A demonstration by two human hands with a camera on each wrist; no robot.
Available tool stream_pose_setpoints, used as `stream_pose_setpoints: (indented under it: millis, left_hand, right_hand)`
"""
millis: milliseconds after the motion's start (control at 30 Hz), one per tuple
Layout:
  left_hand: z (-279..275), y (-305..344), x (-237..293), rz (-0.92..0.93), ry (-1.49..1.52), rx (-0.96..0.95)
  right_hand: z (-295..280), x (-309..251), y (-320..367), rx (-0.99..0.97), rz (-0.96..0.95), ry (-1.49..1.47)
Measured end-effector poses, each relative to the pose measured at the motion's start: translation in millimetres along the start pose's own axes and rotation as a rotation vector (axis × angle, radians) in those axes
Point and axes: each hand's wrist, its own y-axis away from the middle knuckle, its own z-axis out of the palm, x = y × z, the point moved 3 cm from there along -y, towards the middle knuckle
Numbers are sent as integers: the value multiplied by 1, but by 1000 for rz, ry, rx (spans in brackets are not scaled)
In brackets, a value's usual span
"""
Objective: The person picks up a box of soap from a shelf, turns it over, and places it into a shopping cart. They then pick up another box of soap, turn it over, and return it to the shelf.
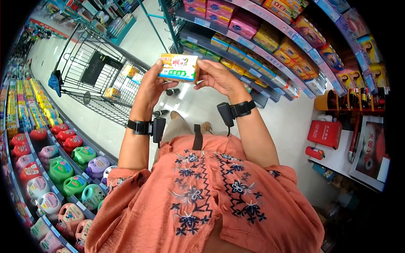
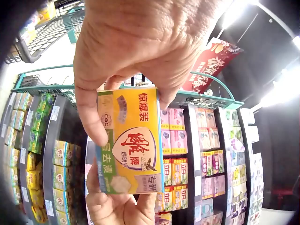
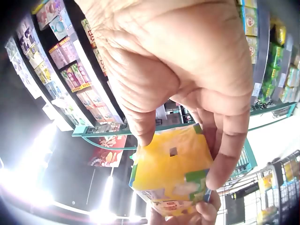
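Note:
A yellow, white and green pack of laundry soap (image 1: pixel 179 67) is held up in front of the body, between both hands. My left hand (image 1: pixel 150 85) grips its left end, the thumb along the near edge. On the opposite end, my right hand (image 1: pixel 220 78) grips with thumb and curled fingers. The left wrist view shows the printed face of the soap pack (image 2: pixel 131 145) between the two hands. From the right wrist, a plain yellow end of the pack (image 3: pixel 173 154) shows, with thumb and fingers on either side.
A wire shopping cart (image 1: pixel 90 74) with yellow packs inside stands ahead on the left. Shelves of boxed soap (image 1: pixel 253 50) rise ahead on the right. Detergent bottles (image 1: pixel 63 168) line the left shelf. A red case (image 1: pixel 325 134) is at right.

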Motion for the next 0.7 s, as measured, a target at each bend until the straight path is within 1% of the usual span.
stream_pose_setpoints:
  millis: [167,367,567,700]
  left_hand:
    - [-2,-4,-3,-25,-65,14]
    - [-5,-9,-14,-132,-77,15]
    - [-2,-10,-18,-176,-92,8]
    - [0,-13,-23,-169,-100,15]
  right_hand:
    - [3,-2,-2,46,22,29]
    - [-7,7,-7,99,77,60]
    - [-15,11,-6,97,131,108]
    - [-15,9,-3,116,130,101]
